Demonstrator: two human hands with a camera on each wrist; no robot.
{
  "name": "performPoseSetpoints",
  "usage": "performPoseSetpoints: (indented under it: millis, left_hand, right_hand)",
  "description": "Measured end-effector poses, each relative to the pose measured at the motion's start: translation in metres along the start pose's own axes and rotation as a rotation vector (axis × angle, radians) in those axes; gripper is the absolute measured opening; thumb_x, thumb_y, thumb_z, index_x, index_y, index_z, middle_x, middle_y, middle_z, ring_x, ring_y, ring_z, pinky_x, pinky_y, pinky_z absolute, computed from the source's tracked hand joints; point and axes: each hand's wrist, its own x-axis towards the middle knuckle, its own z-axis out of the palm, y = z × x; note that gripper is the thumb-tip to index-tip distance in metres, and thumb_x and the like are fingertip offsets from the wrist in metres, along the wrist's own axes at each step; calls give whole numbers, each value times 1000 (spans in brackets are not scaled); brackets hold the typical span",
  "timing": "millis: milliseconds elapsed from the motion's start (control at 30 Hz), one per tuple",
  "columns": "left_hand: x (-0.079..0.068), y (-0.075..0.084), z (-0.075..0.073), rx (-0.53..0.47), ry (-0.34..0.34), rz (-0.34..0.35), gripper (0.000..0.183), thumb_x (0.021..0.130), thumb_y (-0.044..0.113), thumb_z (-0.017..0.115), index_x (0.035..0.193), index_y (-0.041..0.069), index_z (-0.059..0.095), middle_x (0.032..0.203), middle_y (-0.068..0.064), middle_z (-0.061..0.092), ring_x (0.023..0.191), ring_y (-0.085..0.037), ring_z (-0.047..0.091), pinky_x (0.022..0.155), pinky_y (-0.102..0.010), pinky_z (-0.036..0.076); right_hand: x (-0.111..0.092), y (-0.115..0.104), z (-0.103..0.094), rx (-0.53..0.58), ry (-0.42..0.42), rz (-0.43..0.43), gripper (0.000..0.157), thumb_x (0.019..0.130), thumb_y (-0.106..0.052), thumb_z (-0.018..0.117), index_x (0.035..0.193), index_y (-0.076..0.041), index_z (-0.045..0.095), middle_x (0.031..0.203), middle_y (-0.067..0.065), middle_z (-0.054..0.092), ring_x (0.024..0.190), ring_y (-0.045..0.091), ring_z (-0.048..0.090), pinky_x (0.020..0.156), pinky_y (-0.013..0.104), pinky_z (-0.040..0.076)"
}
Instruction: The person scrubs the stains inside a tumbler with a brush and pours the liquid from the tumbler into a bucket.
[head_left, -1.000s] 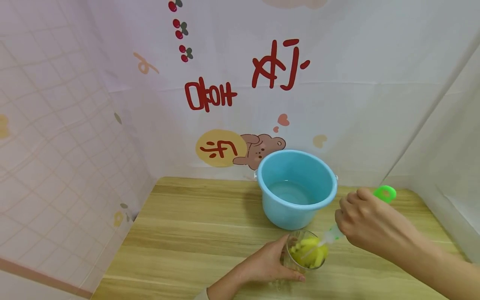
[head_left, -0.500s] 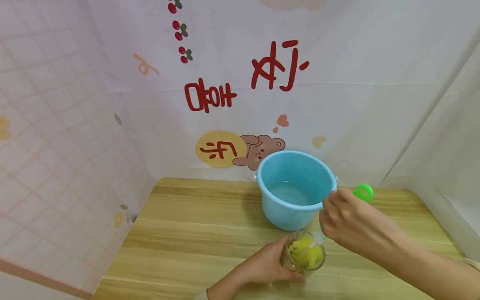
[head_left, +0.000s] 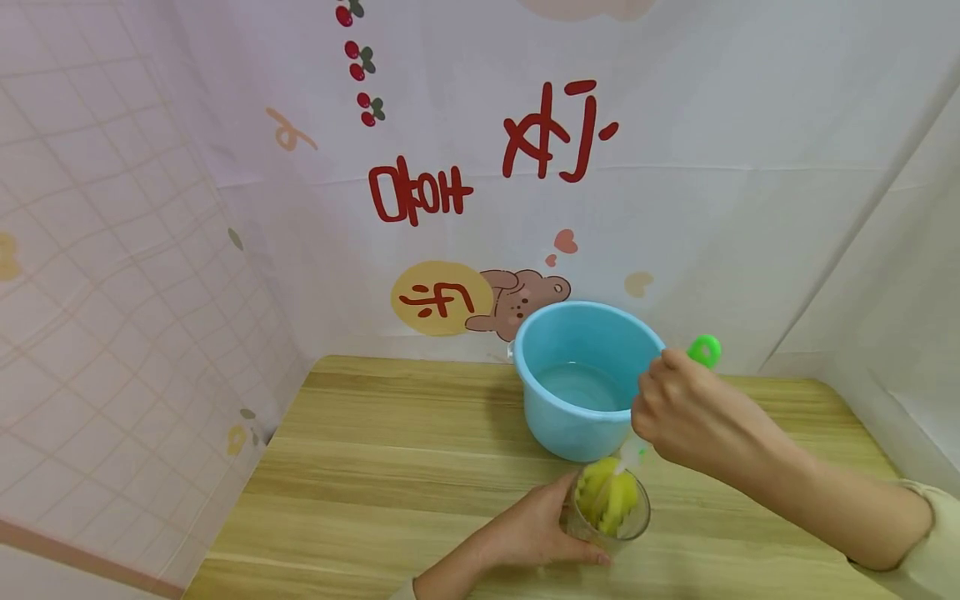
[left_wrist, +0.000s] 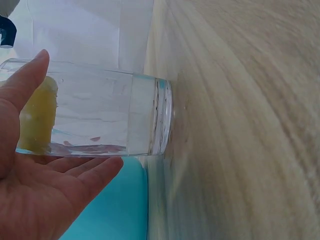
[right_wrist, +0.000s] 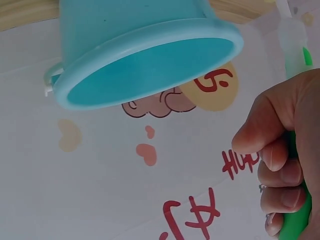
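My left hand grips a clear drinking glass around its side, thumb on one side and fingers on the other. The glass stands upright, its base at the wooden table. Inside its upper part sits the yellow sponge head of a bottle brush. Above and to the right, my right hand is wrapped round the brush's green handle, whose looped end pokes out behind the fist. In the left wrist view the yellow sponge is near the mouth, with clear space below it in the glass.
A light blue bucket with some water in the bottom stands just behind the glass; my right fist overlaps its right rim in the head view. White printed cloth hangs behind and along the sides of the wooden table.
My right hand has moved left and slightly up, bringing the brush handle steeper. The sponge head shifts within the glass and now shows higher at the mouth. My left hand stays in place.
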Motion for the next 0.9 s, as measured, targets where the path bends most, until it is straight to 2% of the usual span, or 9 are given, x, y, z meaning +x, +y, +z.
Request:
performPoseSetpoints:
  millis: [100,267,500,667,900]
  left_hand:
    - [0,-1,0,-11,-3,2,85,86,29,90,155,32,39,143,19,54,130,1,51,110,-24,43]
    - [0,-1,0,-11,-7,9,85,87,28,90,155,34,38,142,18,55,129,1,52,108,-23,44]
    - [0,-1,-2,-19,-21,-2,88,87,29,89,157,37,35,147,19,52,133,0,49,110,-25,43]
    - [0,-1,-2,-41,-28,-52,87,88,29,88,157,33,36,146,19,52,131,1,50,108,-27,46]
    - [-1,0,-3,-23,-15,-84,83,87,31,89,154,29,41,142,18,54,129,0,52,106,-27,48]
  right_hand:
    - [-3,3,5,33,1,14,31,80,14,21,59,-9,27,55,6,26,53,19,27,61,33,28]
    - [-13,6,12,94,56,58,34,79,15,18,59,-13,19,57,1,18,54,16,21,60,32,23]
    - [-29,8,16,136,80,93,37,85,13,14,61,-15,17,58,0,16,55,15,19,58,32,23]
    - [-44,7,14,168,98,120,38,90,10,10,62,-15,16,59,-1,16,54,14,18,56,30,21]
    - [-56,3,2,222,148,134,35,88,13,16,64,-12,17,61,0,15,56,13,14,56,29,18]
